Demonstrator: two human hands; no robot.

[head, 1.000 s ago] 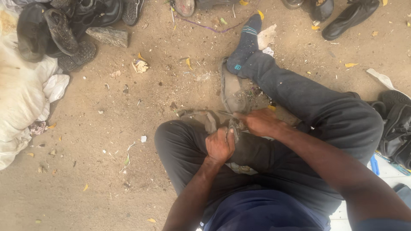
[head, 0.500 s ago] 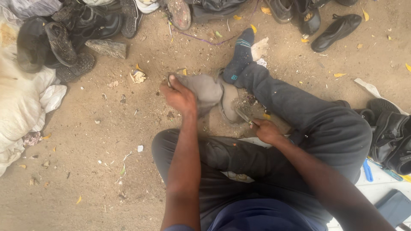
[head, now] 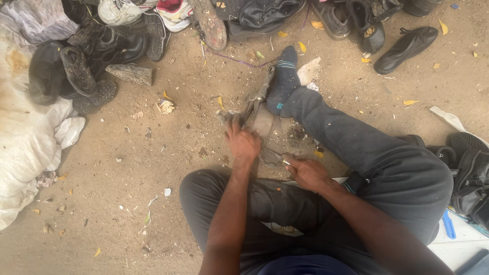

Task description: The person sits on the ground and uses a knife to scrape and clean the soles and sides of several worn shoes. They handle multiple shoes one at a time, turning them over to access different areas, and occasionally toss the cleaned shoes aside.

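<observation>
I sit on bare dirt with one knee bent and the other leg stretched out, ending in a dark blue sock point(head: 283, 81). A worn grey shoe point(head: 257, 114) lies on the ground beside that foot, its upper pulled open. My left hand point(head: 243, 143) grips the shoe's near end and presses it down. Just to the right, above my bent leg, my right hand point(head: 307, 174) is closed around a small thin tool point(head: 286, 162) whose tip points at the shoe's edge. What kind of tool it is cannot be made out.
Black boots point(head: 86, 56) and a white sack point(head: 23, 137) lie at the left. Several shoes and sneakers point(head: 168, 12) line the far edge, with a black flat shoe point(head: 405, 48) at the upper right. A black bag point(head: 471, 178) sits at the right.
A second ago both hands held the shoe over my lap. My left hand then reached out with it to the ground by the socked foot and now holds it there; my right hand followed.
</observation>
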